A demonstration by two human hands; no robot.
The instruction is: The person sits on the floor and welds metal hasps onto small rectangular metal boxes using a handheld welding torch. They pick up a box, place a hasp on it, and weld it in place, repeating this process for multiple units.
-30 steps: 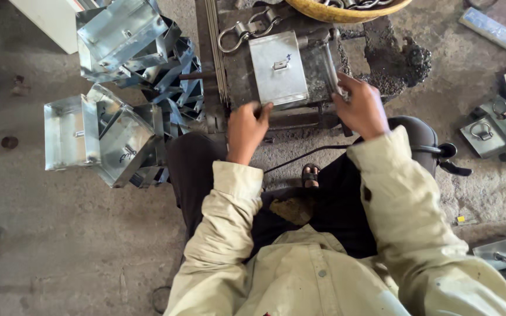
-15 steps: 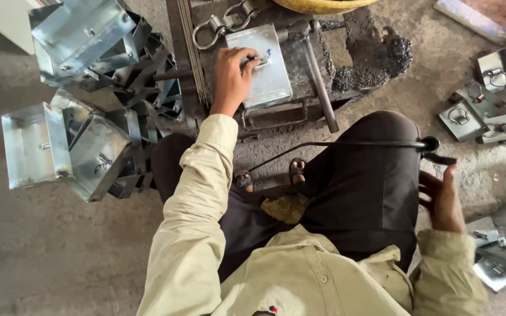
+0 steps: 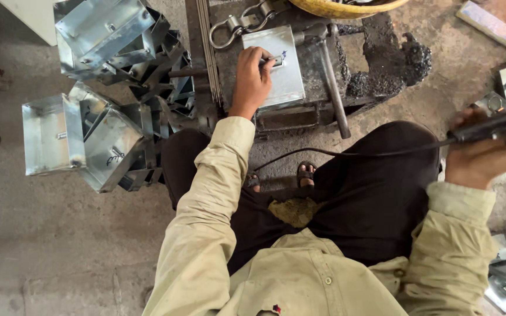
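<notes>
a seated person's left hand [image 3: 253,76] presses down on a small galvanized metal box [image 3: 276,64] at twelve o'clock, fingertips pinching a little latch piece [image 3: 273,59] on its lid. the box rests on a grimy steel work block [image 3: 346,58]. at three o'clock the right hand [image 3: 484,155] is wrapped tight around a dark corded tool handle [image 3: 490,126]. finished metal boxes [image 3: 98,88] are heaped at ten o'clock on the concrete floor [image 3: 60,234].
</notes>
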